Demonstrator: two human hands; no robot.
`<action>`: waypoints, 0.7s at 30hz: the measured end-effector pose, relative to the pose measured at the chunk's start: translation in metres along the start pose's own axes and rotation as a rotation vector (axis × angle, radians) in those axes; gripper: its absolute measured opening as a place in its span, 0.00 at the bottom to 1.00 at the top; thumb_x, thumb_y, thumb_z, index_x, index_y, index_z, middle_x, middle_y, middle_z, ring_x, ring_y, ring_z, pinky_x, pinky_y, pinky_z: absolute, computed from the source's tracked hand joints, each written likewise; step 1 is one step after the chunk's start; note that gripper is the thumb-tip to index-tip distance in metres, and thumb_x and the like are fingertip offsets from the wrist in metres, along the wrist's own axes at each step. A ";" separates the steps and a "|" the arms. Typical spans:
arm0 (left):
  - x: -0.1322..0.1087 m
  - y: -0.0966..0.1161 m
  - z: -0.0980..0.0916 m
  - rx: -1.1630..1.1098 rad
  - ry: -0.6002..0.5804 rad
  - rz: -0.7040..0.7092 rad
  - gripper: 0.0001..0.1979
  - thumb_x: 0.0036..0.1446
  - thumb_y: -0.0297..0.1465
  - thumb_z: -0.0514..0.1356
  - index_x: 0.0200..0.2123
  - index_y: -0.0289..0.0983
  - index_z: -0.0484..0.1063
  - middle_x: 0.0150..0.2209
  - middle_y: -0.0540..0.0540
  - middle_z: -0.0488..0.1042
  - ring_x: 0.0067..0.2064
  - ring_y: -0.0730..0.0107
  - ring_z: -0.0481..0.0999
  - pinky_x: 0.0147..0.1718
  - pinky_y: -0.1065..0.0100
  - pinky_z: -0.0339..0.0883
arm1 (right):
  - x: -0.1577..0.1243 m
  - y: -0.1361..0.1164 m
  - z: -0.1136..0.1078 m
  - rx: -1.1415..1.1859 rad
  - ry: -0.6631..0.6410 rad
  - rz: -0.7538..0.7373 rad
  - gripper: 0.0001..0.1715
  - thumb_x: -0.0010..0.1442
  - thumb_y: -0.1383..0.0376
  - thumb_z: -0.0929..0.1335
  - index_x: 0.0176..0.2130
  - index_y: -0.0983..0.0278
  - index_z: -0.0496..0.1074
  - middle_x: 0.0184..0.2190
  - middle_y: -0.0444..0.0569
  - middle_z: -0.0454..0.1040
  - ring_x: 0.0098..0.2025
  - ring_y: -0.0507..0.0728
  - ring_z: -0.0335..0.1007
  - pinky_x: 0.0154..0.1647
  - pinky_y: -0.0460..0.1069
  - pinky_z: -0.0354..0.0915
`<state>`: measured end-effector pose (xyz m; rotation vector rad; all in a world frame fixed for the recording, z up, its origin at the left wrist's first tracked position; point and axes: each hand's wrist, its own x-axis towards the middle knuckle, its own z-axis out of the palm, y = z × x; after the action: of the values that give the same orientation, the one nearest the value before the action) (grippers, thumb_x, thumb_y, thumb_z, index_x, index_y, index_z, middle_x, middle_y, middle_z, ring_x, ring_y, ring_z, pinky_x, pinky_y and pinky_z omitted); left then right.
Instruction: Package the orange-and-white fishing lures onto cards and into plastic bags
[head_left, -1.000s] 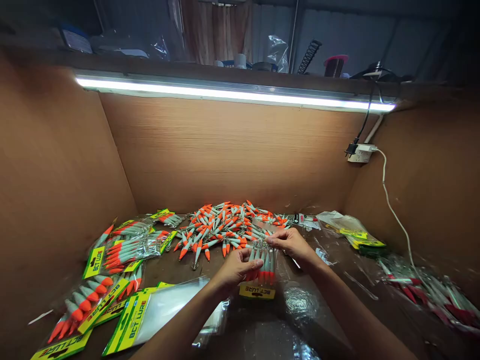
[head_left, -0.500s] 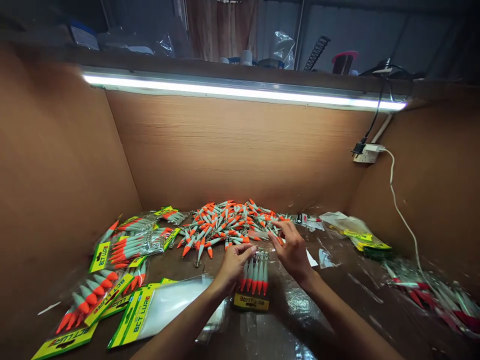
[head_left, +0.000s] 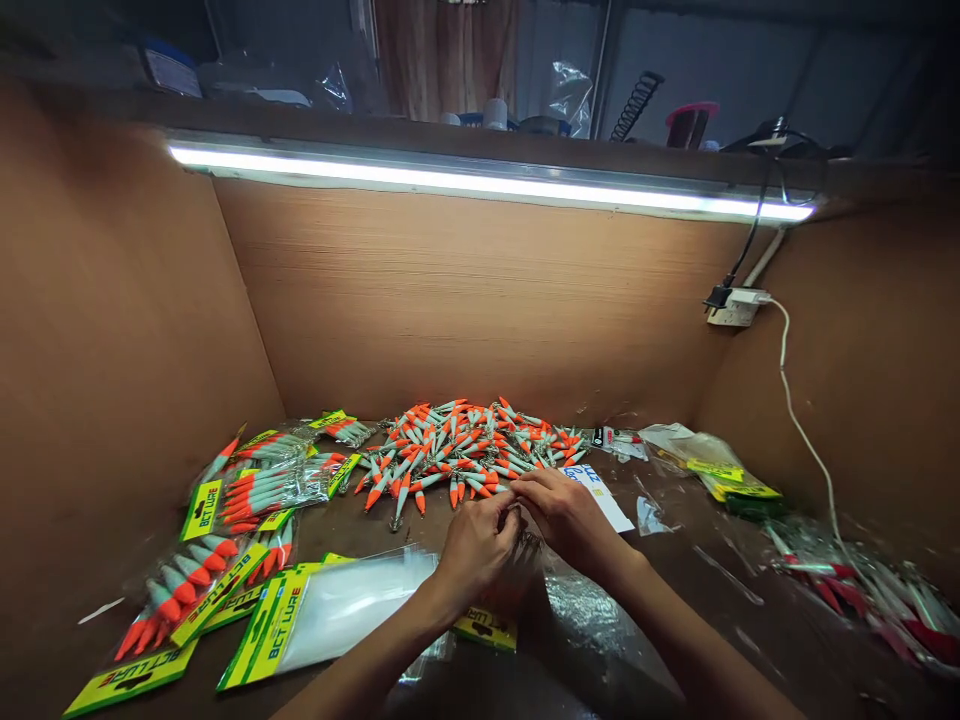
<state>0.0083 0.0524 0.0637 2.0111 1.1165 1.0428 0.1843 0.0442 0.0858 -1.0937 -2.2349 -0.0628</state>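
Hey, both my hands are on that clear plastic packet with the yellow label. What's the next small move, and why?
Probably ease whatever your fingertips pinch down into the clear plastic packet with the yellow label. Your left hand covers the packet and your right hand meets it at the packet's far end, just short of the loose pile of orange-and-grey lures. What they pinch is hidden.

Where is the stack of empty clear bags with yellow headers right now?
Head view: the stack of empty bags lies on the table left of centre, beside the left hand, with filled lure packs on its other side.
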 end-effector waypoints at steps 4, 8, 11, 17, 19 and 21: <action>-0.001 0.002 -0.003 0.078 -0.029 0.017 0.09 0.57 0.29 0.56 0.31 0.40 0.78 0.26 0.47 0.77 0.28 0.66 0.72 0.31 0.69 0.54 | -0.002 0.003 -0.003 -0.001 -0.050 -0.006 0.11 0.67 0.73 0.63 0.44 0.63 0.73 0.39 0.51 0.76 0.42 0.57 0.70 0.43 0.50 0.65; -0.002 0.005 -0.003 0.054 -0.048 0.009 0.09 0.57 0.31 0.58 0.29 0.41 0.79 0.25 0.46 0.77 0.28 0.64 0.73 0.32 0.69 0.56 | -0.004 0.003 0.000 0.043 -0.037 0.031 0.11 0.67 0.72 0.62 0.38 0.63 0.72 0.34 0.50 0.74 0.37 0.56 0.69 0.40 0.49 0.62; -0.002 0.008 -0.002 -0.030 -0.062 -0.004 0.12 0.60 0.36 0.58 0.31 0.41 0.81 0.28 0.45 0.80 0.32 0.61 0.76 0.35 0.68 0.61 | 0.000 0.011 0.006 0.256 0.098 0.217 0.11 0.68 0.66 0.63 0.36 0.63 0.73 0.33 0.49 0.75 0.36 0.56 0.69 0.40 0.50 0.62; 0.006 0.004 0.000 -0.601 -0.039 -0.189 0.23 0.59 0.48 0.60 0.46 0.36 0.80 0.37 0.43 0.81 0.37 0.60 0.78 0.36 0.66 0.68 | 0.004 0.079 -0.030 0.634 0.410 0.612 0.26 0.61 0.44 0.65 0.35 0.63 0.74 0.29 0.50 0.75 0.30 0.57 0.69 0.35 0.53 0.67; 0.009 0.002 -0.003 -0.821 -0.006 -0.317 0.28 0.56 0.49 0.63 0.50 0.34 0.77 0.36 0.43 0.81 0.34 0.63 0.78 0.33 0.67 0.69 | -0.009 0.105 -0.061 0.624 0.420 0.644 0.27 0.59 0.42 0.65 0.33 0.62 0.75 0.31 0.52 0.75 0.29 0.56 0.70 0.33 0.53 0.67; 0.012 -0.001 -0.007 -0.924 0.021 -0.393 0.30 0.51 0.49 0.67 0.51 0.35 0.76 0.37 0.42 0.81 0.32 0.65 0.78 0.31 0.69 0.69 | -0.029 0.124 -0.090 0.577 0.414 0.683 0.25 0.59 0.45 0.66 0.29 0.63 0.76 0.31 0.55 0.76 0.30 0.57 0.70 0.32 0.54 0.65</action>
<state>0.0060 0.0642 0.0710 1.0080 0.7681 1.0859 0.3341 0.0772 0.1132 -1.2933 -1.3025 0.5555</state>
